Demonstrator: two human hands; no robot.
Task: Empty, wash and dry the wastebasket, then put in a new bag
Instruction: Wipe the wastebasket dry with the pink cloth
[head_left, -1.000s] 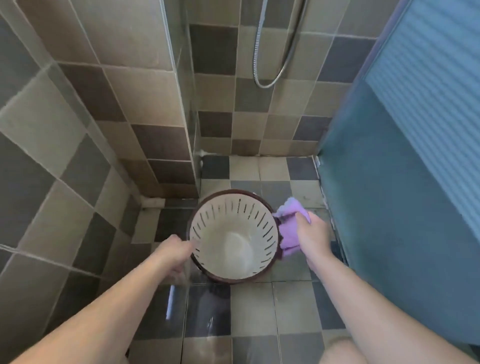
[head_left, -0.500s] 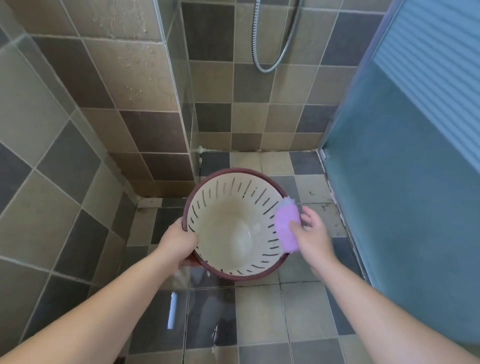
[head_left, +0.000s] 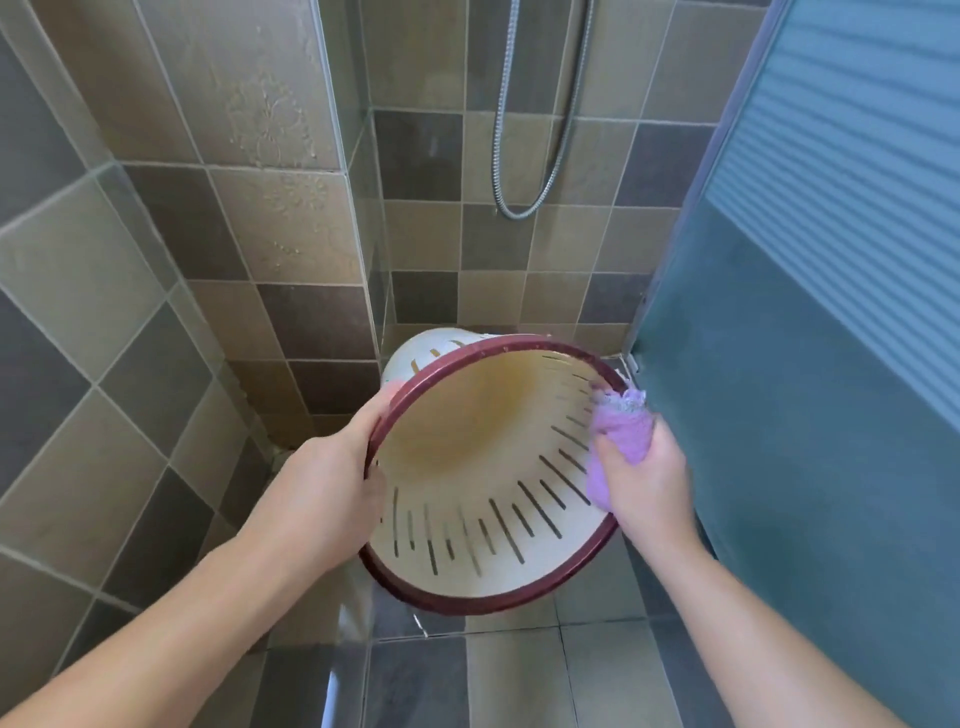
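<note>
Cream wastebasket between left hand, right hand.

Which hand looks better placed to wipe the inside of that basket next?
The right hand. It already holds the purple cloth against the inner wall of the wastebasket, while the left hand grips the red rim, keeping it tilted.

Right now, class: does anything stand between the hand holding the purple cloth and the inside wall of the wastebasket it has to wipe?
Nothing visible does. The right hand grips the purple cloth at the wastebasket rim, cloth already against the slotted inner wall. The left hand holds the opposite rim, tilting the open, empty mouth toward the camera.
</note>
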